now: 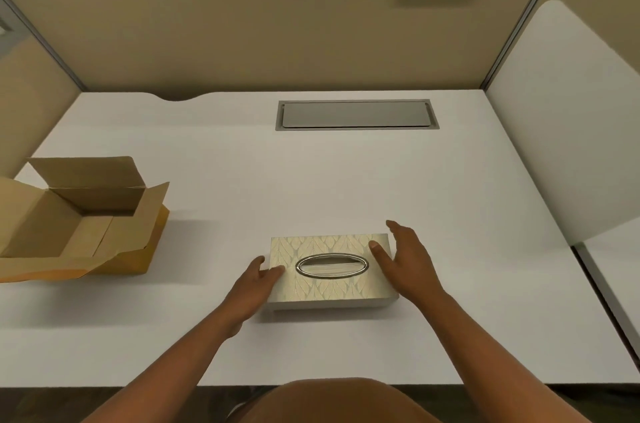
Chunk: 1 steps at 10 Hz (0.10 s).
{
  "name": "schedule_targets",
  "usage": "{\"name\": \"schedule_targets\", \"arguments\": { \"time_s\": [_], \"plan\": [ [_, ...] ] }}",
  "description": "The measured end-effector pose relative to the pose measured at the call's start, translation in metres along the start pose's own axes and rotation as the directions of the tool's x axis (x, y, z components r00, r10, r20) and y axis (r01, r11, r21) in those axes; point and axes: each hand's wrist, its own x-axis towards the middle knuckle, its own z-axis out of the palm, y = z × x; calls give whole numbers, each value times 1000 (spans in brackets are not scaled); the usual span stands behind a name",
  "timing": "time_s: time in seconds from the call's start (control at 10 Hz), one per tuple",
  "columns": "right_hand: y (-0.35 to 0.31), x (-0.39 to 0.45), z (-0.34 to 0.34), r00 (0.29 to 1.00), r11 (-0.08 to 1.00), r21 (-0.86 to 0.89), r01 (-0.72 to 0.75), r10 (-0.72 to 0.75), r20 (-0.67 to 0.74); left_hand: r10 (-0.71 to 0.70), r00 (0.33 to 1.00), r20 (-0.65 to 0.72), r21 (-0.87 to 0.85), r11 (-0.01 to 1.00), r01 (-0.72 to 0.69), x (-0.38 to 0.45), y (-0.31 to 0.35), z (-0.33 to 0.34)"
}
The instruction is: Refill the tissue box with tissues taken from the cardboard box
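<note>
tissue box [330,270] between both hands

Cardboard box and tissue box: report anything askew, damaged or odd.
Nothing is damaged or spilled. The cardboard box sits open at the desk's left edge, flaps splayed, no tissues visible inside. The tissue box lies flat between left hand and right hand.

The cardboard box [79,218] at the left of the frame is cut off by the left edge, and its contents cannot be made out. The left hand [254,287] covers the tissue box's [329,270] left end; its fingertips are hidden behind it.
</note>
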Motion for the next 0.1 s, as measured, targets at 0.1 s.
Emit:
{"name": "schedule_targets", "arguments": {
  "time_s": [0.1],
  "plan": [
    [-12, 19, -4, 996, 994, -68, 83, -85, -22, 110, 986, -123, 85, 991, -100, 8, 19, -2]
  ]
}}
